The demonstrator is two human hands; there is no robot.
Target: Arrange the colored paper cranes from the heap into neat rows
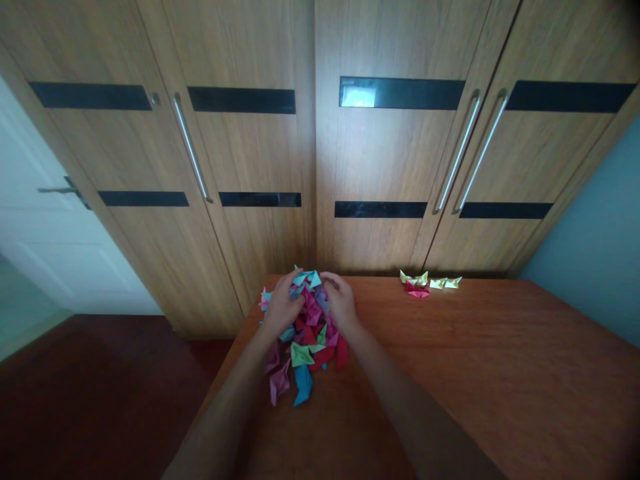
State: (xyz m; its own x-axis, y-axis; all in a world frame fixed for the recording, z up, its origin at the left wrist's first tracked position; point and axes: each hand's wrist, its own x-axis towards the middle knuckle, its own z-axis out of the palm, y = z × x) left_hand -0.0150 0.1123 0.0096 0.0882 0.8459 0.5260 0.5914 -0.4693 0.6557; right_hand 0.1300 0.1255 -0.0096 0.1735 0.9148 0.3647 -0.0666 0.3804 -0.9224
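Head view, looking down a wooden bench (500,373) toward a wall of wardrobe doors (390,167). Both hands are resting on a heap of folded paper pieces (306,333) (pink, red, teal and green) lying near the bench's far left corner and trailing back along its left edge. The left hand (281,308) is cupping the heap's left flank, fingers curled over the top pieces; the right hand (341,300) is pressing against the heap's right flank, fingers bent inward. Whether either grip is actually closing on a particular piece cannot be told, since the fingertips are sinking among the papers and the scene is dim. Both forearms are cut off by the lower frame edge. A small cluster of folded boats (429,283) (yellow-green with one pink) is sitting at the bench's far edge, well apart from the hands; their exact count is hard to make out. A white door (45,220) is showing partly at the left.
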